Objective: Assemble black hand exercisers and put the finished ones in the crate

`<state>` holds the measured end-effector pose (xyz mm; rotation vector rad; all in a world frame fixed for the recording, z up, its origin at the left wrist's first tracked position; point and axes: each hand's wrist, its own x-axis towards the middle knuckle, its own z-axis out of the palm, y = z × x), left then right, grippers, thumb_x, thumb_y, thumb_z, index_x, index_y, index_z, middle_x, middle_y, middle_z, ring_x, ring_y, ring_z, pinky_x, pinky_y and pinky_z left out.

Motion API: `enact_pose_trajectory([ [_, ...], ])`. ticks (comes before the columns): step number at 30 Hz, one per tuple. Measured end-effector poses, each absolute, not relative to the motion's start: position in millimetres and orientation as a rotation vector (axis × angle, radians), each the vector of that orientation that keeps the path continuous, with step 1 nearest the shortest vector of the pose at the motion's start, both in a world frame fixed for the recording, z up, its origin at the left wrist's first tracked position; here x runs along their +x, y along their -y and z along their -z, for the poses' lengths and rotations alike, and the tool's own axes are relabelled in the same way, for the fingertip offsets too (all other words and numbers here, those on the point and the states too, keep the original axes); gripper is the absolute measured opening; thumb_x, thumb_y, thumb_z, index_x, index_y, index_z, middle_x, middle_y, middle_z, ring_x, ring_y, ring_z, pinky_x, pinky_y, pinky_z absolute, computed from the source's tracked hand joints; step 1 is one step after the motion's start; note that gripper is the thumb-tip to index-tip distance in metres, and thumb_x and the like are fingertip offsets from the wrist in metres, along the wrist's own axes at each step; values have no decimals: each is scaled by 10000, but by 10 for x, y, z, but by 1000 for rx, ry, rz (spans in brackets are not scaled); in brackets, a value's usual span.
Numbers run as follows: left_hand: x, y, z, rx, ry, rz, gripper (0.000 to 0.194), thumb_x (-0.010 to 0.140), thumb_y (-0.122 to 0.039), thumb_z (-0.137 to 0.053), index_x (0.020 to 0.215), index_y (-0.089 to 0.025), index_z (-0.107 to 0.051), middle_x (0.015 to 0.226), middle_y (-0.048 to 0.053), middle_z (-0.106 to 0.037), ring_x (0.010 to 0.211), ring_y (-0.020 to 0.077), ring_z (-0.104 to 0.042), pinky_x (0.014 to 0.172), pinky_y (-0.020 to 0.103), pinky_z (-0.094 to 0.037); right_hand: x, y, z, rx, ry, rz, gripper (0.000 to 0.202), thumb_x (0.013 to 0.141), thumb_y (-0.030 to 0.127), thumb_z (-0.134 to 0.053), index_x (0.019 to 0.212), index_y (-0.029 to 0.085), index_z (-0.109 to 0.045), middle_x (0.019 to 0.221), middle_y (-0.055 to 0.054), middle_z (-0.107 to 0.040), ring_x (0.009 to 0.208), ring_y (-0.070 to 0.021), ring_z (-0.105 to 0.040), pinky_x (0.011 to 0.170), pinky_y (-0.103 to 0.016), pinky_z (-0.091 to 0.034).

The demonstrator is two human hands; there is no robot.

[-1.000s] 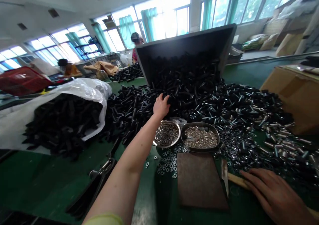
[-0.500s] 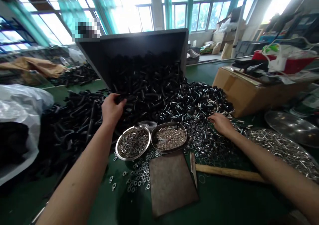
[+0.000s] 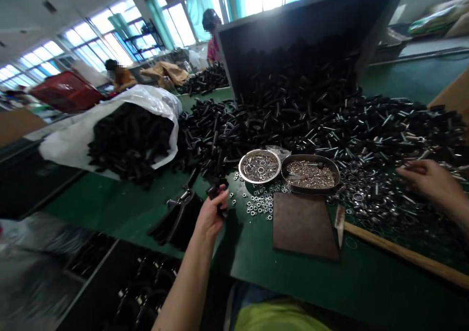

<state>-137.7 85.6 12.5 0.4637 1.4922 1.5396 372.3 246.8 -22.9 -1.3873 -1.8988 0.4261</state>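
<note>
My left hand (image 3: 211, 212) is closed around a dark black part (image 3: 216, 190), its exact kind unclear, over the near left of the green table. Just left of it lies a black assembly with metal fittings (image 3: 179, 213). Fingers drawn together, my right hand (image 3: 430, 179) hovers at the right edge of a heap of metal rings (image 3: 359, 199); whatever is between its fingertips is too small to make out. Black parts with metal bolts (image 3: 384, 121) are piled beyond it. Between the hands stand a round bowl of small metal pieces (image 3: 260, 167) and an oval tin of small fasteners (image 3: 311, 174).
A brown square plate (image 3: 304, 226) and a wooden-handled hammer (image 3: 403, 250) lie in front. A large grey bin (image 3: 311, 8) tips black parts onto the table. At left is a white sack (image 3: 73, 145) of black parts. Two co-workers (image 3: 124, 77) are in the background.
The view has swung left. My left hand has come from the black heap back toward the table's near edge, now with a black part in it. My right hand stays by the metal pile.
</note>
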Motion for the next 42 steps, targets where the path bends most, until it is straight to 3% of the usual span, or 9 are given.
enact_pose_trajectory([
  [3, -1418, -763, 78, 1175, -1969, -1136, 268, 742, -214, -635, 999, -142, -653, 752, 16, -612, 624, 124, -569, 565, 221, -453, 3484, -2137, 98, -1475, 1388, -895, 77, 824, 338, -574, 825, 265, -597, 746, -28, -627, 558, -138, -603, 502, -262, -482],
  [7, -1332, -952, 170, 1566, -2089, -814, 252, 712, -110, -585, 917, -203, -698, 999, 53, -640, 944, 192, -588, 869, 290, -437, 3004, -1637, -146, -1251, 1186, -1410, 129, 872, 323, -514, 934, 304, -626, 844, -4, -636, 687, -122, -612, 576, -229, -491],
  [12, -1226, -1170, 237, 1692, -2165, -574, 186, 709, -95, -565, 818, -200, -674, 1031, 85, -635, 979, 229, -579, 894, 318, -419, 2370, -1089, -289, -1130, 1141, -1662, 205, 814, 332, -601, 998, 254, -554, 1100, -57, -629, 751, -150, -625, 556, -263, -496],
  [19, -1134, -1073, 72, 1696, -2133, -634, 205, 729, -168, -592, 925, -195, -648, 930, 77, -667, 926, 251, -596, 826, 338, -432, 1888, -697, -167, -1006, 1255, -1651, 246, 768, 301, -664, 971, 203, -566, 672, 31, -565, 538, -89, -521, 479, -226, -423],
  [23, -736, -660, -106, 1183, -1545, -1052, 290, 697, -298, -686, 953, -161, -670, 819, 38, -668, 746, 180, -612, 715, 287, -468, 1704, -546, -222, -902, 1278, -1759, 196, 781, 301, -648, 921, 214, -543, 709, 28, -549, 532, -91, -523, 448, -224, -417],
  [27, -330, -293, -188, 839, -1176, -1084, 331, 632, -306, -768, 912, -152, -682, 739, 9, -654, 657, 126, -597, 697, 260, -476, 1529, -464, -323, -945, 1391, -1700, 177, 756, 310, -667, 832, 201, -550, 717, 29, -547, 497, -70, -491, 440, -218, -404],
  [37, -278, -196, -242, 1170, -1281, -1119, 148, 692, -210, -695, 835, -177, -716, 773, 38, -690, 707, 166, -605, 692, 270, -463, 1424, -539, -252, -1013, 1299, -1783, 213, 788, 354, -625, 916, 189, -581, 677, 32, -555, 518, -83, -497, 468, -227, -406],
  [40, -266, -174, -180, 1410, -1283, -1186, 180, 725, -128, -629, 852, -215, -721, 876, 47, -692, 862, 189, -600, 818, 295, -437, 1420, -592, -262, -1062, 1327, -1689, 228, 759, 324, -656, 941, 194, -608, 770, 3, -617, 655, -116, -575, 597, -261, -468],
  [42, -212, -158, -116, 1306, -1277, -1186, 196, 734, -137, -624, 895, -217, -703, 871, 47, -677, 827, 171, -589, 765, 271, -444, 1431, -618, -292, -1107, 1463, -1548, 207, 761, 297, -653, 941, 197, -629, 838, -16, -649, 761, -141, -605, 699, -286, -476],
])
